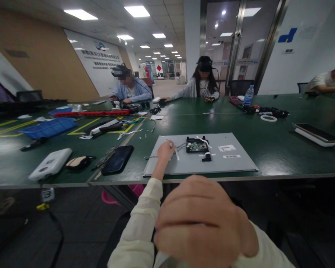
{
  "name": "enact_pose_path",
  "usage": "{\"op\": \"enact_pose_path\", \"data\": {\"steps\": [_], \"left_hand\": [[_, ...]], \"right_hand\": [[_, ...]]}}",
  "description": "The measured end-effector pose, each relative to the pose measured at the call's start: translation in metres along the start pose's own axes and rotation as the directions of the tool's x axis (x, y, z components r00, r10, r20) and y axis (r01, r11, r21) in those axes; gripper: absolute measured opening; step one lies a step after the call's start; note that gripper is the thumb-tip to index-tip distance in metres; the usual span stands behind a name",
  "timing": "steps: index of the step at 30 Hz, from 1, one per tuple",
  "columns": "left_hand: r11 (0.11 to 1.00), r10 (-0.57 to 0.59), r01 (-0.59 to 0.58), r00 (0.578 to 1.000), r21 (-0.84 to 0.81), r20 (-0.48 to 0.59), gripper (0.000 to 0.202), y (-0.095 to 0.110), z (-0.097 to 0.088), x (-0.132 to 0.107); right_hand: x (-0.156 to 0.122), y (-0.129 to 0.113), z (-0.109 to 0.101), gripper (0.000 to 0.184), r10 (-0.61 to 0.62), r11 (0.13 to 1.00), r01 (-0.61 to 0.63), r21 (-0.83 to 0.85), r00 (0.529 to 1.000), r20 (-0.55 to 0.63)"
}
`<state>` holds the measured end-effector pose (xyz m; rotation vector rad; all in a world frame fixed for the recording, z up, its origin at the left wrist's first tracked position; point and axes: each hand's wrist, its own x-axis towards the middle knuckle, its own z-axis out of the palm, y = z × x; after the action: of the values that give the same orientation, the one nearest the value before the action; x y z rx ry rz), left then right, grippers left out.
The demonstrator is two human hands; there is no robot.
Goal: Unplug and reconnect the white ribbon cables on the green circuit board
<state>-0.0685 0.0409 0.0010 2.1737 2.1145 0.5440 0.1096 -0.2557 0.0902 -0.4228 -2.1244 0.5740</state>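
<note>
A grey metal panel point(234, 163) lies flat on the green table, with a small black circuit board point(195, 145) and white tape strips near its middle. My left hand point(165, 150) reaches out to the panel's left part, fingers closed in a pinch on a white tape strip point(176, 153) beside thin grey cables. My right hand point(203, 219) is close to the camera, below the table's edge, seen from the back with fingers curled under; what it holds, if anything, is hidden.
A black phone point(117, 159), a white device point(50, 163) and a dark mouse-like object point(78, 162) lie left of the panel. A blue tray point(48, 127) sits further left. A tablet point(318, 134) lies at right. Three people sit at the far side.
</note>
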Motion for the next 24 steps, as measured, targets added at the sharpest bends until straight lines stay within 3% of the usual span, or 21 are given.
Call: {"op": "enact_pose_path", "data": {"steps": [2,4,8,12,17,24], "left_hand": [[1.0,0.0,0.0,1.0,-0.008,-0.018,0.035,0.0,0.0,-0.002],[1.0,0.008,-0.009,0.999,-0.02,-0.042,0.036,-0.001,0.001,-0.003],[1.0,0.009,-0.011,0.998,-0.029,-0.069,0.038,-0.003,0.003,-0.003],[0.999,-0.043,0.042,0.999,-0.012,-0.021,0.038,-0.001,0.0,0.001],[0.997,-0.032,0.03,0.999,0.065,0.03,0.047,0.002,-0.006,0.009],[0.99,-0.052,0.046,0.998,0.137,0.038,0.033,0.007,-0.007,0.015]], "right_hand": [[0.039,0.032,-0.018,0.026,-0.028,0.987,0.045,-0.154,0.994,0.108],[0.052,0.064,-0.028,0.029,0.076,0.952,-0.013,-0.304,0.978,0.195],[0.03,0.124,-0.035,0.041,0.334,0.82,-0.181,-0.544,0.922,0.198],[0.005,0.168,-0.045,0.066,0.564,0.653,-0.348,-0.673,0.816,0.125],[-0.011,0.19,-0.056,0.08,0.682,0.576,-0.451,-0.681,0.724,0.098],[-0.016,0.189,-0.055,0.078,0.655,0.594,-0.451,-0.666,0.752,0.075]]}}
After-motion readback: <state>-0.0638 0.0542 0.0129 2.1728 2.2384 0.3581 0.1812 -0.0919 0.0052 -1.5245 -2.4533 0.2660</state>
